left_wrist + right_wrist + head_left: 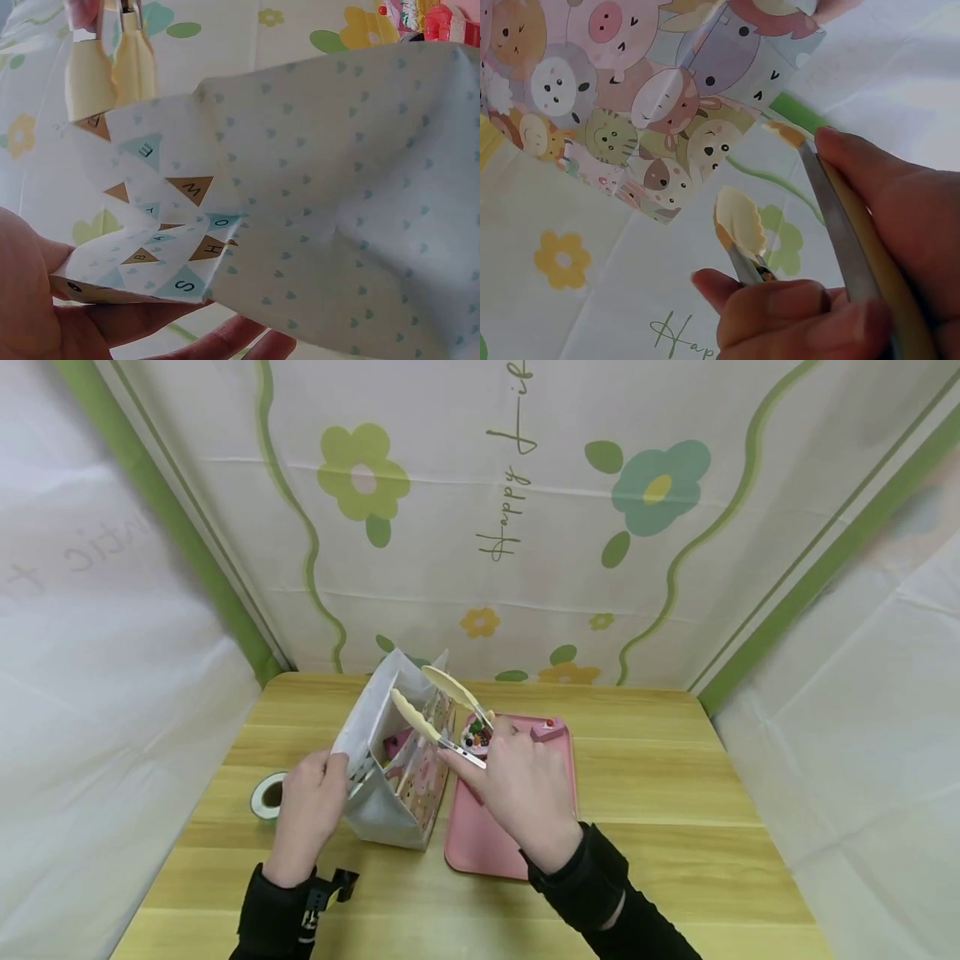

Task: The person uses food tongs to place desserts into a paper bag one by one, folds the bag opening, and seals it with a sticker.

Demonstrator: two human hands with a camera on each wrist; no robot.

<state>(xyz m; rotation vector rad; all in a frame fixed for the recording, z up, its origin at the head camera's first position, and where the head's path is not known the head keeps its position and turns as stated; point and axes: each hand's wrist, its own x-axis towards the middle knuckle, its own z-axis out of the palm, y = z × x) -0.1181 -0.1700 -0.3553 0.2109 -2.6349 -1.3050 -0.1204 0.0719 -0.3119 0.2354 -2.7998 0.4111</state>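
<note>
My left hand (311, 802) pinches the left rim of an upright paper bag (386, 818) between thumb and fingers. The bag is printed with cartoon animals on one side and small hearts on another. Through its open top a pink piece (396, 742) shows, its kind unclear. Gripped in my right hand (528, 785) is a pair of tongs (415, 718) with cream-coloured tips. Those tips stand apart over the bag's mouth, with nothing between them. In the right wrist view, the tongs (740, 221) are beside the bag (622, 97).
Right of the bag lies a pink tray (487, 839), partly under my right hand. It bears a fruit-topped cake (475, 739) and a pink cake slice (549, 729). A roll of tape (266, 797) lies left of my left hand. Printed cloth (450, 560) hangs behind the wooden table (645, 760).
</note>
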